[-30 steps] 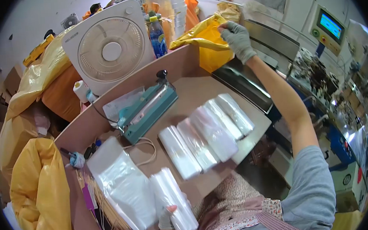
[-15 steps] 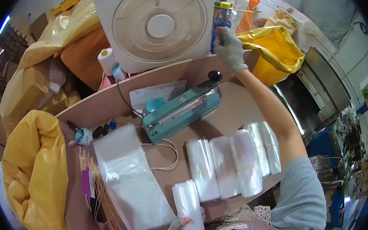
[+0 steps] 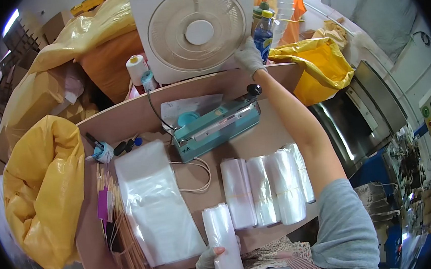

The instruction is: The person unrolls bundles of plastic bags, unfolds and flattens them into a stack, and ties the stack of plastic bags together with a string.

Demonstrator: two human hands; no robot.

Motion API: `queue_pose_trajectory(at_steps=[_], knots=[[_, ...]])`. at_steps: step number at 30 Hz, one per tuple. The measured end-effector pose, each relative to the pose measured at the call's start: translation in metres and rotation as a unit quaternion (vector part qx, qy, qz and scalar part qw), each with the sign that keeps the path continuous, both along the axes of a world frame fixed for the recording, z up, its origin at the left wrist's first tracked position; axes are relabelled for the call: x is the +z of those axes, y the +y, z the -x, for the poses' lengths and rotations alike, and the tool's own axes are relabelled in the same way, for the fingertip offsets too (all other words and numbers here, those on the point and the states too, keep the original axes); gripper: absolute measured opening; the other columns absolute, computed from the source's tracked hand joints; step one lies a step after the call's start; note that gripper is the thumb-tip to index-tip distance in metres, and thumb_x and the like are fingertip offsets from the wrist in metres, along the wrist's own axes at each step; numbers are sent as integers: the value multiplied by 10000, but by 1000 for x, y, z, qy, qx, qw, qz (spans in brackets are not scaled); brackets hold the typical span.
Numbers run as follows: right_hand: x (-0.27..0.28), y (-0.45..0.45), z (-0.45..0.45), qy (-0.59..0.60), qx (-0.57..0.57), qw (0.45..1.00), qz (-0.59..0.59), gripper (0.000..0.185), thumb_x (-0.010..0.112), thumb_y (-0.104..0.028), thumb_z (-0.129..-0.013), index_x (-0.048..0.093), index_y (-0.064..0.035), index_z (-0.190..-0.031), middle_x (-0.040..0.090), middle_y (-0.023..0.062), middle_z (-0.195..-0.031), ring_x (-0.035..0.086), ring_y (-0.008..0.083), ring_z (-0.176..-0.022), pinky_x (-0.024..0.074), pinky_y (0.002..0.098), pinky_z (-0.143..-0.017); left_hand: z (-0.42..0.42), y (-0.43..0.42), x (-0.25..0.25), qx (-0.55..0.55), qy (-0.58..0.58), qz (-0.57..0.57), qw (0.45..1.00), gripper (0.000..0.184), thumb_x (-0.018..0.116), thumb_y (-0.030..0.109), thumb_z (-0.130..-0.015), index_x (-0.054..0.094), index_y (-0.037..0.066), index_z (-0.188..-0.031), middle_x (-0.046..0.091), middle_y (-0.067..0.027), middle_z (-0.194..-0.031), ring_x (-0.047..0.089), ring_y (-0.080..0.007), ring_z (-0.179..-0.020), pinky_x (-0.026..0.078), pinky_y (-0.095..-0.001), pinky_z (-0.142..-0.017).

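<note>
My left hand (image 3: 210,259), in a pale glove, is closed round a rolled bundle of clear plastic bags (image 3: 221,235) at the table's front edge. My gloved right hand (image 3: 250,60) reaches to the lower right corner of a white box fan (image 3: 200,33), just left of a blue bottle with a yellow cap (image 3: 264,33). Its fingers are partly hidden against the fan's edge, so their grip is unclear. Several more banded bag bundles (image 3: 239,193) lie right of the held one. A flat stack of clear bags (image 3: 155,205) lies to its left.
A teal heat sealer (image 3: 215,132) with a black knob stands mid-table, its cord running back. Thin sticks (image 3: 125,237) lie along the left side. Yellow sacks (image 3: 43,198) flank the table. A low board (image 3: 127,108) edges its back. Machinery (image 3: 361,118) stands right.
My right hand has moved from in front of the blue bottle leftward and down to the fan's corner. My left hand still holds the bag bundle. The view has shifted slightly.
</note>
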State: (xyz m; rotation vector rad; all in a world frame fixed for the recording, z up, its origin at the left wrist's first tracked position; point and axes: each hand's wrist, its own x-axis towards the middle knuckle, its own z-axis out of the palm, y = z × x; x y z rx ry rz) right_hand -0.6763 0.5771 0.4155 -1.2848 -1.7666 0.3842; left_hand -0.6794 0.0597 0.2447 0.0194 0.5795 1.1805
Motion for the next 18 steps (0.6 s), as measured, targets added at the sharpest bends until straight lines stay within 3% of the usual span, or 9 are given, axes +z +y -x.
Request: queue_pose_trajectory(at_steps=[2,7,9,11,12,14,15,16,18], knots=[[17,-10,-3,-15,21,996,86,688,522,-291,-804,305,14,-1382,501,315,-1230,478,400,-1190,377,377,-993,-1,0,-3,3,2,-6,1000,725,735,322,-633,420,52,-1227,514,-112,-1001,526,-226,-876,466,-339,-799],[17,9,4,-22,21,994,104,634,549,-267,-773,389,30,-1310,536,302,-1185,499,412,-1158,396,390,-959,-2,0,-3,10,35,-1,999,743,740,382,-619,472,-11,-1189,554,-105,-1011,562,-204,-904,494,-316,-786],[24,5,7,-21,17,992,122,610,570,-248,-767,409,47,-1276,576,251,-1124,567,369,-1056,430,371,-908,-3,-1,-5,16,38,-11,999,752,741,384,-615,470,-15,-1192,555,-106,-1004,563,-204,-899,493,-311,-785],[29,-30,4,126,98,986,54,575,560,-194,-790,403,56,-1284,591,171,-1066,594,247,-940,462,315,-832,-2,-1,0,18,32,-3,999,743,743,365,-616,458,6,-1202,544,-111,-1001,553,-217,-887,486,-325,-790],[43,-67,-5,189,217,957,44,554,565,-157,-813,397,58,-1295,581,109,-1019,561,132,-877,461,258,-789,-2,0,1,14,25,0,1000,737,745,346,-618,447,28,-1211,534,-116,-998,543,-231,-874,478,-339,-795],[94,-183,-46,190,444,872,83,608,652,-186,-812,390,-19,-1335,594,74,-1046,554,90,-877,470,228,-783,-4,-1,3,26,27,7,999,745,742,348,-622,451,5,-1216,553,-123,-1019,564,-237,-887,488,-350,-808],[105,-224,-64,154,542,826,16,581,568,-306,-905,377,32,-1337,603,90,-999,598,131,-851,493,254,-742,-5,0,9,42,44,18,998,730,727,344,-639,462,-12,-1218,568,-123,-1027,577,-231,-897,494,-338,-800],[116,-261,-75,222,588,777,29,545,438,-366,-966,378,34,-1333,619,127,-960,628,185,-778,520,281,-704,-6,-3,15,54,63,33,996,715,712,341,-656,473,-28,-1221,583,-124,-1035,590,-224,-907,500,-325,-792],[102,-274,-88,237,579,778,61,539,446,-354,-961,380,31,-1332,620,125,-959,627,183,-781,519,280,-707,-3,-15,5,42,78,82,993,676,687,312,-690,479,-35,-1232,600,-135,-1032,606,-236,-896,507,-336,-803]])
